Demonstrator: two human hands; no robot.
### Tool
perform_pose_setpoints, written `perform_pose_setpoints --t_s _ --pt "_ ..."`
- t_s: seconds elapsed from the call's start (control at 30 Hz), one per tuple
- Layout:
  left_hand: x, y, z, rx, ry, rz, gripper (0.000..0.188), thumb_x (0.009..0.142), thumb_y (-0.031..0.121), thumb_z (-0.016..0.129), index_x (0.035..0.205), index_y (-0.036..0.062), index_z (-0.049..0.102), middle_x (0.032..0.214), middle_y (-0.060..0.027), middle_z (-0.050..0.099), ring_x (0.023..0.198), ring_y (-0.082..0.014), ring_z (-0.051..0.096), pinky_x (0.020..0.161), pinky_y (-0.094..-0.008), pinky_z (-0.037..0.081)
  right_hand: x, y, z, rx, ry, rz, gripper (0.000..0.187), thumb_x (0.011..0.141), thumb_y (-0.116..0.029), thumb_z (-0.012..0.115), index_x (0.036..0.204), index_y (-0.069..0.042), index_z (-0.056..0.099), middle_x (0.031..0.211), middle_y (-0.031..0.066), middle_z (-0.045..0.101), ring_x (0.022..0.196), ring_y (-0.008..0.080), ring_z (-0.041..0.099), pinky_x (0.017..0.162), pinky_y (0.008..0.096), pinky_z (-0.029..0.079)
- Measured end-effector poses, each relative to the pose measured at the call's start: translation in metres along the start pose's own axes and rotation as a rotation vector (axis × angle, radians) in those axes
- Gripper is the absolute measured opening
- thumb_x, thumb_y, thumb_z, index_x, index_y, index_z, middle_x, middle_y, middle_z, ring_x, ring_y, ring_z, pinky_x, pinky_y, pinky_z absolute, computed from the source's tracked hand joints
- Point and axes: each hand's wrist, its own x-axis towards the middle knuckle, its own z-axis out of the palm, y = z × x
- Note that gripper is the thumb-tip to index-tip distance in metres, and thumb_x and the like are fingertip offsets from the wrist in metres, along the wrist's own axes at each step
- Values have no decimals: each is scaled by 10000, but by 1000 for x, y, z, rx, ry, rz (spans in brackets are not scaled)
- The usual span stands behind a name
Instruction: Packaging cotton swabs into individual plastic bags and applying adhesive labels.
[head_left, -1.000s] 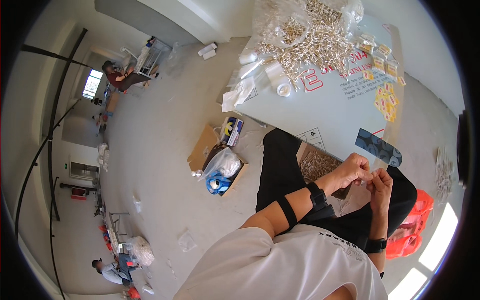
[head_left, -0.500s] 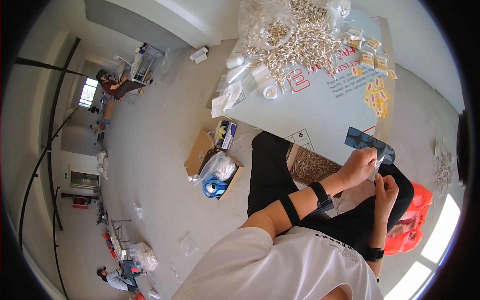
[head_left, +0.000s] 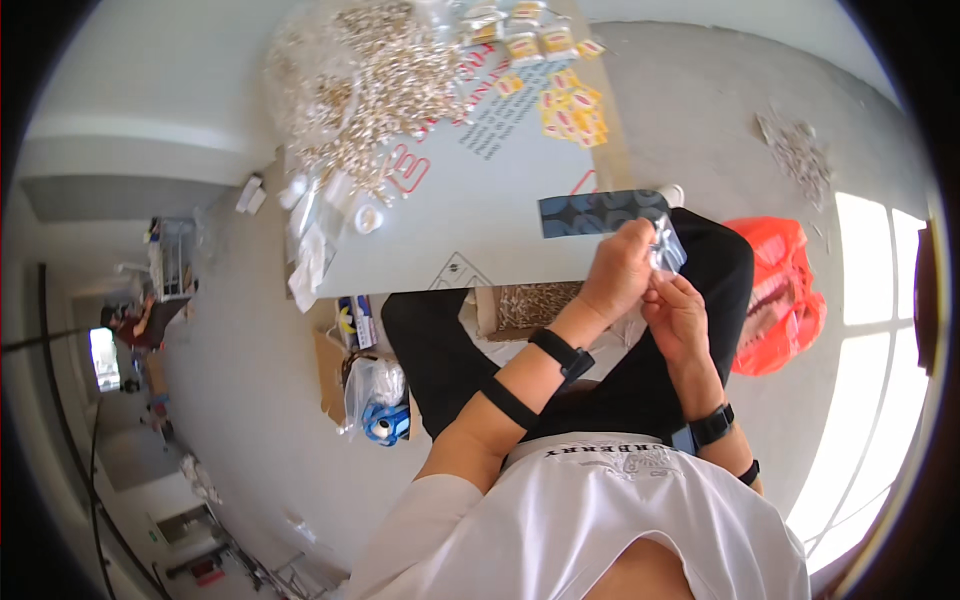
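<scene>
My left hand (head_left: 618,268) is closed on a small clear plastic bag (head_left: 668,250) above my right thigh. Just below it, my right hand (head_left: 682,320) pinches the lower end of the same bag between thumb and fingers. Whatever the bag contains is too small to make out. A dark strip printed with round shapes (head_left: 585,215) lies on the table's near right corner, just beyond my left hand. Between my knees, under the table edge, stands an open cardboard box (head_left: 487,312) holding many cotton swabs (head_left: 540,303).
Loose cotton swabs (head_left: 385,85) are heaped on the pale table (head_left: 400,250), near yellow labels (head_left: 573,110) and small filled packs (head_left: 540,42). A red plastic bag (head_left: 780,300) sits on the floor at right. At left stands a carton (head_left: 330,370) with a blue tape dispenser (head_left: 385,425).
The view has turned, so the table and pile now appear further left. Both hands stay together on the clear bag, with the right hand now closer to the left.
</scene>
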Motion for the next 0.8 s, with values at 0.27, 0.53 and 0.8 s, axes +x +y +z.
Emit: perform_pose_setpoints --t_s 0.27,0.53,0.8 --pt "43 -29 0 -118 -388 -250 64 734 -45 635 780 -6 612 714 -101 636 633 -188 612 598 -299 485 21 -9 5 -96 271 -186 123 874 -80 679 775 -10 658 654 2 589 535 47 475 475 195 376" --pt "114 -48 57 227 -288 308 126 689 -24 624 753 54 548 768 -70 627 781 -307 567 669 -414 479 95 -30 1 -221 460 -542 129 852 -120 698 795 -4 701 641 -14 593 547 46 467 484 212 356" --pt "110 -74 48 184 -398 152 114 696 -28 631 750 61 587 734 -68 629 782 -291 577 666 -411 490 106 -9 -9 -190 440 -341 121 853 -123 704 807 -10 701 674 -12 606 563 49 477 481 204 359"
